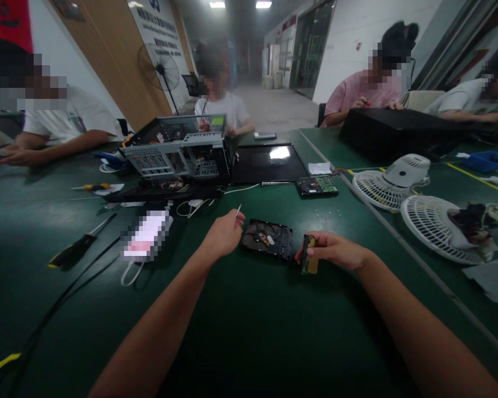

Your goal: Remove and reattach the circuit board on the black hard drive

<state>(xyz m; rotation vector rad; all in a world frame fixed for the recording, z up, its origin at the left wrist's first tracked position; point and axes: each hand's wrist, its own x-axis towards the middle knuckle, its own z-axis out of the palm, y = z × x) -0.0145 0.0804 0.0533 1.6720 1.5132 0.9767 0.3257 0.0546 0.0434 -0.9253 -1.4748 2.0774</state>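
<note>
My left hand (226, 233) is closed in a pinch on a thin, pale, pointed piece (238, 209), too small to name. Just to its right, a hard drive (261, 237) lies flat on the green table (249, 315), its dark underside facing up. My right hand (336, 250) grips a circuit board (312, 264) between thumb and fingers. The board is held on edge at the right end of the drive. Beyond my right hand lies a second hard drive (317, 186), its green circuit board showing.
An opened computer case (178, 157) stands at the back left, near a black panel (269, 162). On the left are a lit phone (146, 235) and a screwdriver (81, 243). White fan parts (434, 229) lie right. Small screws (329, 213) are scattered ahead. Several people sit around.
</note>
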